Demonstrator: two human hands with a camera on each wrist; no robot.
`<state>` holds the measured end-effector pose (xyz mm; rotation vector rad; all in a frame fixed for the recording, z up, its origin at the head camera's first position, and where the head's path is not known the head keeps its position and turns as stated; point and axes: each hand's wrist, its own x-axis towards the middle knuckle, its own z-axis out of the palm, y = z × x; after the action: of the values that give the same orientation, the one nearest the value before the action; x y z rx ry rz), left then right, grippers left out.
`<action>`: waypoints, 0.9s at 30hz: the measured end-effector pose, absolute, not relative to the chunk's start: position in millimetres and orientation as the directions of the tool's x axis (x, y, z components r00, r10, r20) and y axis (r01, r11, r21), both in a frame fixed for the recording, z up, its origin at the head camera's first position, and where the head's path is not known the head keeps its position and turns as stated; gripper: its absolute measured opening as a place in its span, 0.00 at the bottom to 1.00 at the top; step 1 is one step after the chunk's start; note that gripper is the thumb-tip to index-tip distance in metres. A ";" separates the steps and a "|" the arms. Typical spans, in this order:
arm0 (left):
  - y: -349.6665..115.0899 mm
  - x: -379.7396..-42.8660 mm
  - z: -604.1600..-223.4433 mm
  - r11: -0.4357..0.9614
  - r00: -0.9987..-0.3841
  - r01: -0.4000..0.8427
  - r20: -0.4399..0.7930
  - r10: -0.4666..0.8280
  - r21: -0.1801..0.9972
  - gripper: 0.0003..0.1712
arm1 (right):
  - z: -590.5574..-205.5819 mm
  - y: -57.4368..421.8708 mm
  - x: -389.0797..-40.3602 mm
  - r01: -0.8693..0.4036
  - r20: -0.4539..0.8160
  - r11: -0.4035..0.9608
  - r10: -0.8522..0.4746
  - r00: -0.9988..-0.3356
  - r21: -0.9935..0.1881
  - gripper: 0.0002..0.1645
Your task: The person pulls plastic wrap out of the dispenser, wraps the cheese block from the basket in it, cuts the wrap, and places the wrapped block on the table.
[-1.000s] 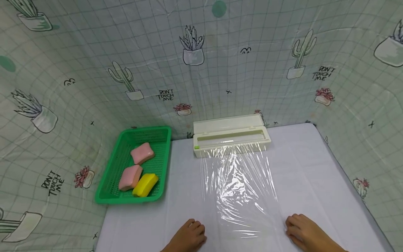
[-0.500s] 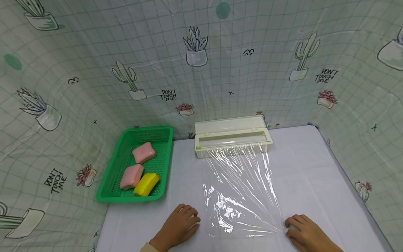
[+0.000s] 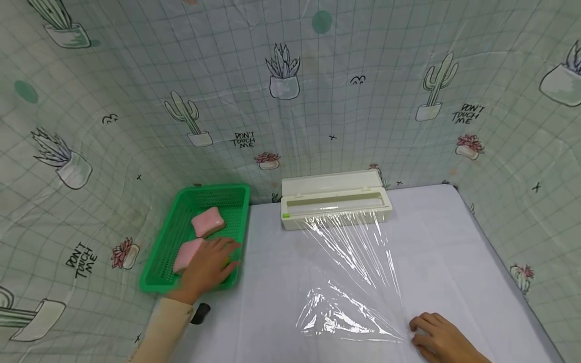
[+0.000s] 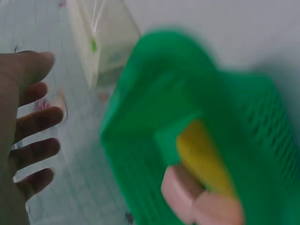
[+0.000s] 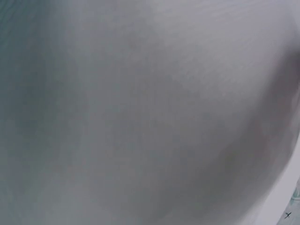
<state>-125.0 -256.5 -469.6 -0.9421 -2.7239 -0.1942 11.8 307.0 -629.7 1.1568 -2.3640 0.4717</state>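
My left hand (image 3: 204,264) is over the near part of the green basket (image 3: 156,252), its fingers spread and relaxed. In the left wrist view the fingers stand apart with nothing between them. Under the hand lies a yellow soap bar (image 4: 201,152), mostly hidden in the head view. Two pink soap bars, one farther back (image 3: 208,221) and one partly covered by the hand (image 3: 187,253), lie in the basket. My right hand (image 3: 438,337) pinches the near right corner of a sheet of plastic wrap (image 3: 333,315), where its creases gather. The right wrist view is a grey blur.
A white wrap dispenser (image 3: 336,220) stands at the back of the table with its lid (image 3: 331,182) raised; the sheet runs forward from it. White cloth (image 3: 454,252) covers the table. A cactus-print curtain (image 3: 308,116) encloses the back and sides.
My left hand has left the near left side of the plastic wrap and moved left and forward over the basket. The right hand stays at its corner. The sheet's creases have shifted.
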 end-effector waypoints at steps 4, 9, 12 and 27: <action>-287.1 -142.9 -451.6 0.813 -0.819 0.568 0.192 0.541 0.131 0.29 | -628.0 305.2 11.9 -0.808 0.536 0.577 -0.649 -0.540 -0.116 0.38; -318.3 -157.8 -439.0 0.834 -0.866 0.500 0.111 0.488 0.233 0.31 | -626.9 303.8 11.1 -0.812 0.536 0.569 -0.649 -0.540 -0.130 0.39; -333.2 -165.5 -438.3 0.826 -0.870 0.486 0.065 0.489 0.285 0.34 | -627.1 305.5 10.2 -0.817 0.525 0.560 -0.657 -0.541 -0.141 0.32; -362.1 -181.6 -433.8 0.878 -0.870 0.268 -0.292 0.397 0.397 0.51 | -626.1 305.1 10.5 -0.822 0.520 0.548 -0.662 -0.540 -0.156 0.09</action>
<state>-181.6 -362.1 -433.8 -0.6251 -3.4016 -0.6248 10.5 305.1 -626.1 1.2085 -2.3846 0.5445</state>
